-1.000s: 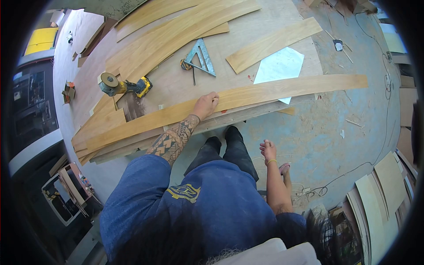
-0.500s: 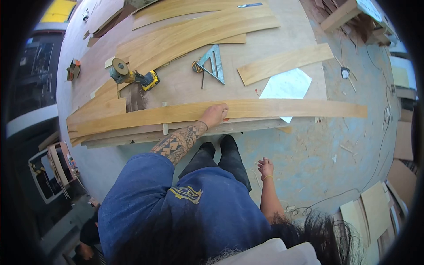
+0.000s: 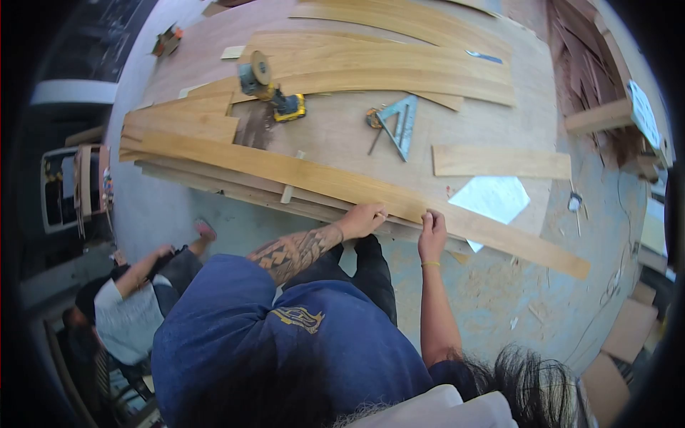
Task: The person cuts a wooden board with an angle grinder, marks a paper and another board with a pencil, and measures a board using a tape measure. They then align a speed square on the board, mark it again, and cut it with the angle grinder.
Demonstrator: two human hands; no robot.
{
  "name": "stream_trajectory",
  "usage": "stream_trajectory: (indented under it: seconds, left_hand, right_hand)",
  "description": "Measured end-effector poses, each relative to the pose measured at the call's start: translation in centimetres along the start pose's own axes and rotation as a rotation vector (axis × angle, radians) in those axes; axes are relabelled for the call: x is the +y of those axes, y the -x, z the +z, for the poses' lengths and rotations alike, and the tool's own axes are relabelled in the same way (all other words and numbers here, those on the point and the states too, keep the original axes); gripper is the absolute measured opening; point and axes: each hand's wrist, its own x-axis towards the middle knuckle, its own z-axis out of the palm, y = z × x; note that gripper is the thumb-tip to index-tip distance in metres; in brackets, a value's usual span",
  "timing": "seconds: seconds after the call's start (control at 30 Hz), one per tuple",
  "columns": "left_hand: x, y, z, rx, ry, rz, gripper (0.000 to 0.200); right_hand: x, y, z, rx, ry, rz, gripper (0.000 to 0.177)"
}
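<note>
**Two hands at the near edge of a long board**

The long board (image 3: 321, 180) lies along the near edge of the tabletop (image 3: 335, 118), above a stack of other boards (image 3: 250, 196), and its right end reaches out past the near right corner. The right hand (image 3: 432, 232) pinches the board's near edge between thumb and fingers. The left hand (image 3: 362, 220) is curled at the same edge, just beside the right one; whether it grips or only rests there, I cannot tell.

For handling this board well, I think the hands should be wider apart, because a long thin piece may bend or swing when it is held only around its middle. The right end has no table below it, so it would be good to watch that it does not tip. The angle grinder (image 3: 275, 98), towards the left edge, and the metal square (image 3: 401, 127), nearer the middle, should stay out of the board's way. Fingertips should be kept from rough edges, which could give splinters.

About writing: the shirt (image 3: 235, 314) has a yellow emblem (image 3: 300, 318), but I cannot read any word in it. The grinder is yellow and black, with no legible brand. On the white sheet (image 3: 492, 196), by the near right corner, no text can be read.
</note>
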Motion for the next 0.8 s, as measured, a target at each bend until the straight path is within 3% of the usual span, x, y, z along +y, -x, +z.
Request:
stream_trajectory:
  seconds: [0.13, 0.2, 0.27, 0.33, 0.37, 0.4, 0.47, 0.6, 0.77, 0.8]
  left_hand:
    - [-2.9, 8.6, -3.9, 0.161, 0.113, -0.117, 0.017]
    - [-4.8, 13.5, -5.6, 0.186, 0.152, -0.247, 0.017]
    - [-7.0, 19.0, -7.2, 0.257, 0.212, -0.369, 0.017]
    - [-9.8, 24.7, -8.5, 0.343, 0.244, -0.53, 0.019]
    - [-11.0, 27.3, -9.0, 0.371, 0.262, -0.63, 0.02]
    - [-12.4, 30.0, -9.4, 0.407, 0.261, -0.645, 0.02]
    - [-15.5, 34.0, -9.5, 0.44, 0.261, -0.74, 0.022]
    - [-20.4, 37.2, -11.1, 0.393, 0.34, -0.735, 0.023]
    - [-26.6, 37.3, -15.7, 0.476, 0.417, -0.659, 0.024]
    - [-28.0, 37.7, -16.6, 0.49, 0.426, -0.648, 0.024]
  right_hand:
    - [-7.4, -5.6, 10.6, -0.293, 0.046, -0.224, 0.036]
    - [-6.6, -9.7, 18.0, -0.454, 0.037, -0.045, 0.051]
    - [-1.4, -15.1, 26.0, -0.04, 0.507, -0.387, 0.057]
    - [-1.8, -20.0, 29.9, 0.011, 0.655, -0.18, 0.078]
    - [-5.4, -20.7, 29.4, -0.061, 0.612, 0.102, 0.094]
    - [-6.8, -20.5, 30.9, 0.168, 0.63, 0.168, 0.105]
    - [-10.7, -20.0, 31.1, 0.247, 0.562, 0.317, 0.113]
    - [-9.2, -23.4, 34.6, 0.659, 0.562, 0.505, 0.107]
    - [-9.8, -21.6, 35.0, 0.695, 0.431, 0.458, 0.095]
    - [-11.3, -20.3, 34.5, 0.611, 0.374, 0.508, 0.089]
